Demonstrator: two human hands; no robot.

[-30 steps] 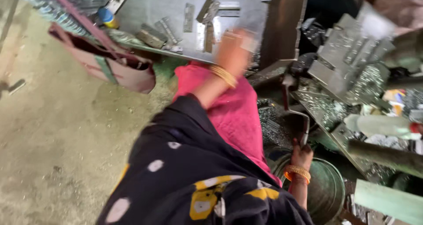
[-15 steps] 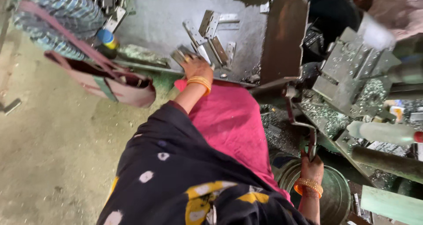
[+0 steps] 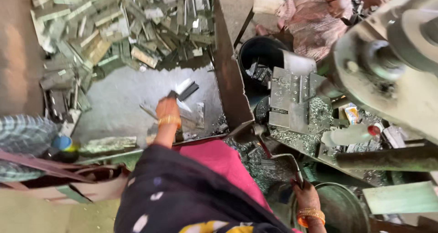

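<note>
Grey metal tray [image 3: 137, 91]: left hand [image 3: 168, 109] fingers clamped on a flat metal piece [image 3: 185, 89]. Beside the tray, right hand [image 3: 306, 196] grips a bent lever handle [image 3: 285, 162].

Dull grey sheet-metal pieces [image 3: 114, 23], scuffed and matt, heaped on a smooth worn steel tray [image 3: 132, 91]. Bright, gritty metal shavings [image 3: 319, 116] over a perforated steel plate [image 3: 289, 96]. Glossy black plastic bucket [image 3: 260, 50]. Soft pink cloth [image 3: 228, 162]. Shiny gold-coloured bangle on left hand [image 3: 168, 109]; the same on right hand [image 3: 306, 197].
</note>
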